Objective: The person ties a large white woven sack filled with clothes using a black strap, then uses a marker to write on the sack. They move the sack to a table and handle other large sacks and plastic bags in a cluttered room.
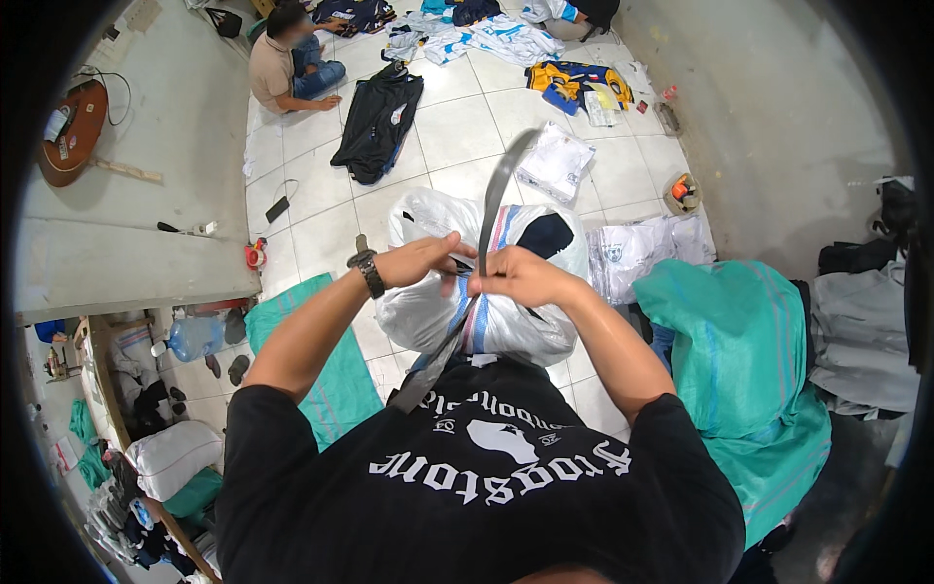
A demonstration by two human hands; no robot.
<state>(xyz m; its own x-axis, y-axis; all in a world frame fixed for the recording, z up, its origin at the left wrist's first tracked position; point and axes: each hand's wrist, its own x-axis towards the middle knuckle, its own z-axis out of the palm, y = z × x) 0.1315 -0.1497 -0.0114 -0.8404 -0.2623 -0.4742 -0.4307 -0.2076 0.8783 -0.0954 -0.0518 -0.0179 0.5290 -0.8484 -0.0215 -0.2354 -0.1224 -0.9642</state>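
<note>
Several fingers of the right hand (525,276) were closed around a grey strap (494,200) that curved up and away, while those of the left hand (420,261) were bent close beside it; whether they gripped anything could not be told. Beneath both hands, a plump white sack (540,336) sat on the tiled floor (452,122), dark cloth (545,237) showing at its far right. Beyond lay a white packet (559,161); a green sack (715,341) bulged to the right, and a green sheet (341,389) lay left.

White bundle wrap (502,328) woven plastic w/ slight sheen, grey strap (494,195) smooth, prob. rubber; floor tiles (457,119) glossy.
</note>
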